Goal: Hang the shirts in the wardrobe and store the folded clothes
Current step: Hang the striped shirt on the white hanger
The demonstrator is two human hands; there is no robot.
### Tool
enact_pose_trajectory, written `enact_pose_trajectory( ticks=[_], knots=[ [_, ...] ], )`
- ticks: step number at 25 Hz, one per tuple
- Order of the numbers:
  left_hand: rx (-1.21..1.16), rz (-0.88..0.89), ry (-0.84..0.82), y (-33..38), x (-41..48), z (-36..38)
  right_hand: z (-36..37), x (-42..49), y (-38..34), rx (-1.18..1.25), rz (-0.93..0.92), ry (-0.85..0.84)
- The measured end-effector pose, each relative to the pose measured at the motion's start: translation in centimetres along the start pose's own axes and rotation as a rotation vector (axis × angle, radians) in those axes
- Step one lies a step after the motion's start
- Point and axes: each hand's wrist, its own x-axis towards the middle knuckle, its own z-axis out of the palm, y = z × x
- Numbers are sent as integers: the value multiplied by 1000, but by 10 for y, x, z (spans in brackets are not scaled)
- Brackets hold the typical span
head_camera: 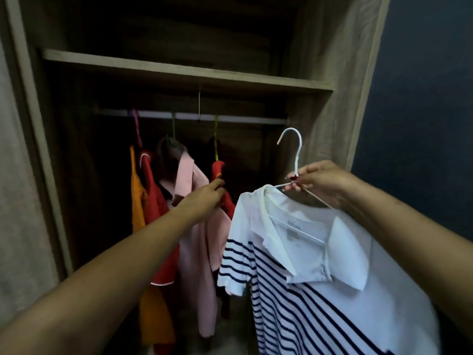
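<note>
A white polo shirt with navy stripes [320, 290] hangs on a white wire hanger [294, 149], held up in front of the open wardrobe. My right hand [320, 183] grips the hanger at the base of its hook, below the metal rail [243, 119]. My left hand [204, 198] reaches into the wardrobe and pinches the shoulder of a red garment [220, 172] hanging from the rail. Left of it hang a pink shirt [199, 242], another red garment [153, 196] and an orange one [137, 201].
A wooden shelf [179, 70] runs above the rail. The wardrobe's right wall [332, 73] stands close to the raised hanger, with a dark blue wall [422, 98] beyond it. The rail's right end, past the red garment, carries no hangers.
</note>
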Motion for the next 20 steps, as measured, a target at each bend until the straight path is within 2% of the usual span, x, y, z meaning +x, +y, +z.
enact_pose_trajectory(
  ticks=[5,7,9,13,15,20],
  knots=[
    [141,138,-6,-5,-16,-5,37,61,0,140,-12,188],
    [163,178,-11,-10,-19,2,43,97,2,111,-54,260],
    [130,191,13,-9,-14,2,47,131,5,46,-95,257],
    [21,118,163,-2,12,-19,51,196,17,-108,-130,233],
    [-31,13,220,-5,32,-30,55,225,22,-155,-159,228],
    [-32,-102,249,-10,58,-28,76,253,28,-243,-219,223]
  ],
)
